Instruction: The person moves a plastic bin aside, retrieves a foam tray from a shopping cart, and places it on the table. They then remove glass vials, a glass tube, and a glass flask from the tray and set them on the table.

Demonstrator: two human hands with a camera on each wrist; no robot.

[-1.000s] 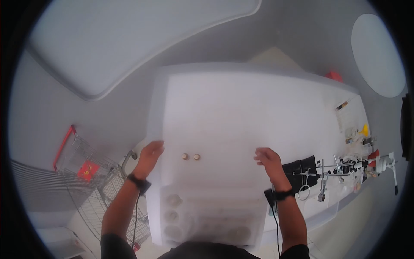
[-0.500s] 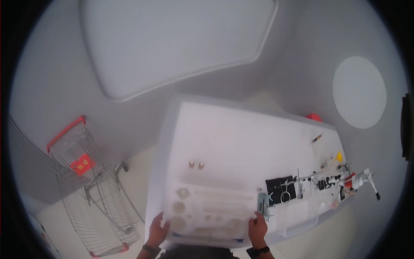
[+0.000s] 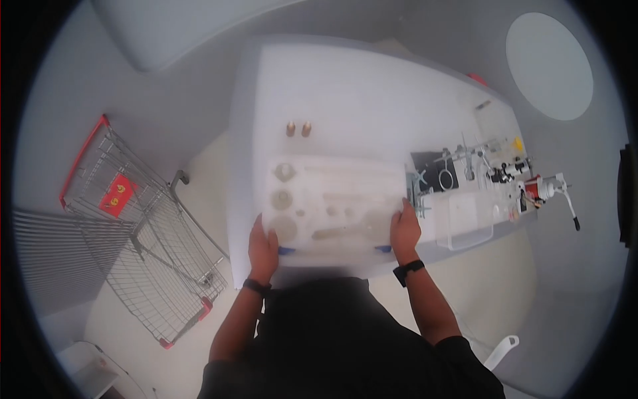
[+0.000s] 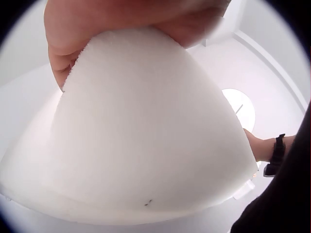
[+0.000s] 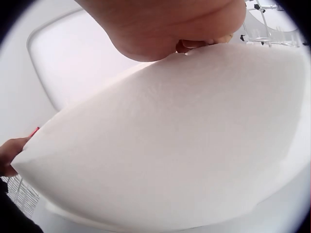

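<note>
A white foam block with round and long cutouts lies at the front of the white table, in front of the person's black shirt. My left hand grips its left side, and the right hand holds the opposite side. In the left wrist view, the fingers curl over the edge of the foam. The right wrist view shows that palm against the foam's edge, its fingers mostly hidden. Blue pieces show at the block's front corners. Two small brownish bottles stand beyond the block.
To the right are a clear plastic bin, a black sheet, a teal clamp and a cluster of metal stands and clamps. A shopping cart stands on the floor left of the table.
Both hands, earlier spread apart above the table beside the small bottles, have come back toward the body and now grip the foam block's sides. The head view has shifted too.
</note>
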